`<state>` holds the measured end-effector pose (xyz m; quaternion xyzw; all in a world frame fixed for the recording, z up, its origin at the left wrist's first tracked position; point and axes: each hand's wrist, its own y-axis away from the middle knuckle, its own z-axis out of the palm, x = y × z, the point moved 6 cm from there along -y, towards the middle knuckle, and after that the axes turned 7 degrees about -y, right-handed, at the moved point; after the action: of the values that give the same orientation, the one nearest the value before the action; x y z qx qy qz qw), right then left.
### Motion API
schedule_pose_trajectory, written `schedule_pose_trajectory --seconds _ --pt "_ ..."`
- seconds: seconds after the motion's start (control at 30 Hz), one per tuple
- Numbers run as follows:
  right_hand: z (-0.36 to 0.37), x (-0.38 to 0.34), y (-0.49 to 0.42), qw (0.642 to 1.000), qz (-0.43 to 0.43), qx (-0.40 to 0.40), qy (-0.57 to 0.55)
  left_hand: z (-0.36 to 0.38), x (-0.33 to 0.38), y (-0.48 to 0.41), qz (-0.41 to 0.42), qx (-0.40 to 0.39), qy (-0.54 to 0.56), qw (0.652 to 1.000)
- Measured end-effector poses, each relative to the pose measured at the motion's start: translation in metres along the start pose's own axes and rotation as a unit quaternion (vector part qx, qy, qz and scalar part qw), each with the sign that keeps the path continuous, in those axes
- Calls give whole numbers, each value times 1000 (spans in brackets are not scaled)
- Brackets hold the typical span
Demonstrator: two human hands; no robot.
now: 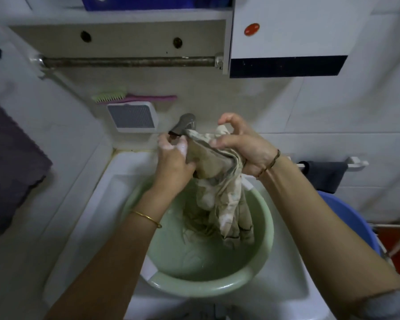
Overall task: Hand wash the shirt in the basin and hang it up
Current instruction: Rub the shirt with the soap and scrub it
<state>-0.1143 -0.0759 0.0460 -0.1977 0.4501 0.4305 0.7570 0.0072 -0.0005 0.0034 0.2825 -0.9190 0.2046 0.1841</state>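
A wet beige shirt (219, 181) with dark trim hangs from both hands above a pale green basin (261, 248) that sits in the white sink (97, 215). Its lower part trails into the cloudy water. My left hand (173, 162), soapy at the fingers, grips the shirt's left side just below the grey tap (185, 123). My right hand (243, 148) holds the bunched upper part, thumb and fingers pinching the cloth. The part of the shirt inside my palms is hidden.
A rusty bar (129, 61) runs along the wall under a shelf. A green and pink brush (125, 97) lies on a white wall box (133, 116). A dark towel (7, 162) hangs at the left, a blue bucket (353, 218) stands right, and a dark cloth (326, 174) hangs on a rail.
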Motion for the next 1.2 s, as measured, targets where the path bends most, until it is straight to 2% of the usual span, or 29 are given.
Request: schedule_pose_trajectory --seconds 0.1,0.17,0.27,0.37,0.43,0.5,0.57,0.63,0.7,0.77,0.83,0.9,1.0,1.07,1.1,1.2 --pt "13 4 3 996 -16 -81 -21 8 1 -3 -44 19 167 985" --pt "16 0 5 994 -34 -104 -31 19 -3 -4 -58 24 227 972" --pt "13 -5 8 993 -57 -101 -29 35 -15 -4 -79 -27 236 968" --pt "3 -5 11 996 -62 -68 -9 44 -25 -8 -55 -61 132 988" --pt "-5 -4 11 996 -65 -41 35 35 -26 -8 -65 -27 120 990" --pt "-13 -5 12 981 -95 -4 167 17 -29 -8 -109 19 170 979" --pt "-20 -5 14 928 -123 42 350 -3 -29 -10 -124 45 205 970" --pt "-22 3 15 844 -110 44 524 -21 -25 -13 -102 58 191 975" --pt "-27 22 13 749 -52 27 660 -39 -20 -14 -81 85 150 982" --pt "-35 36 12 659 -26 36 751 -54 -15 -14 -75 108 120 984" --pt "-38 43 14 581 -52 55 811 -68 -14 -16 -63 123 98 986" --pt "-42 46 16 533 -82 70 839 -82 -13 -18 -45 130 66 988" --pt "-51 45 18 526 -88 80 842 -102 -6 -20 -16 130 -18 991" --pt "-50 45 19 547 -119 48 827 -117 -4 -21 -3 130 -67 989" --pt "-45 45 23 576 -148 23 803 -125 -5 -23 0 136 -88 987" --pt "-36 42 31 697 -217 -27 683 -138 -13 -28 -3 144 -145 979"
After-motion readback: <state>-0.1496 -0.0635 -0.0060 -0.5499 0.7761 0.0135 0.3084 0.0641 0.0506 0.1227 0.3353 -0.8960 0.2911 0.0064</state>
